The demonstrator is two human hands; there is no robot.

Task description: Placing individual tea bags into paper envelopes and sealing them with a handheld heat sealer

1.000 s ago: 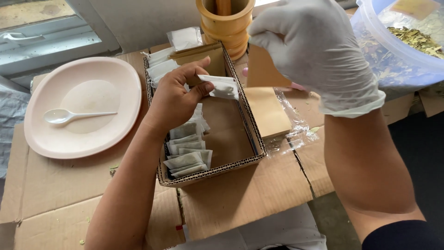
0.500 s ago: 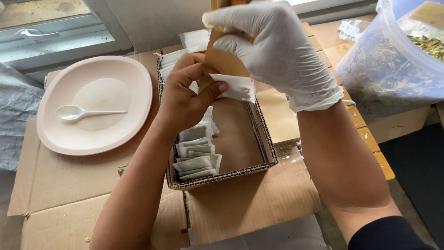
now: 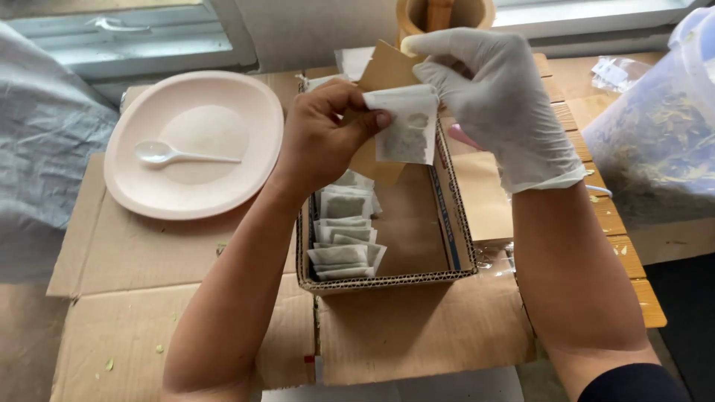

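Bare left hand (image 3: 324, 138) pinches small white paper sachet (image 3: 407, 134) with brown kraft envelope (image 3: 383, 74) behind | white-gloved right hand (image 3: 495, 100) grips envelope's top | sachet hangs upright above open cardboard box (image 3: 387, 279) of filled sachets (image 3: 342, 238), between both hands, left nearer.

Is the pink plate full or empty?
Nearly empty: the pink plate holds only a white plastic spoon, with bare surface all around it.

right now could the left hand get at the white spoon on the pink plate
Probably yes: the white spoon lies uncovered on the pink plate, just left of the left hand, but that hand is holding a small white sachet.
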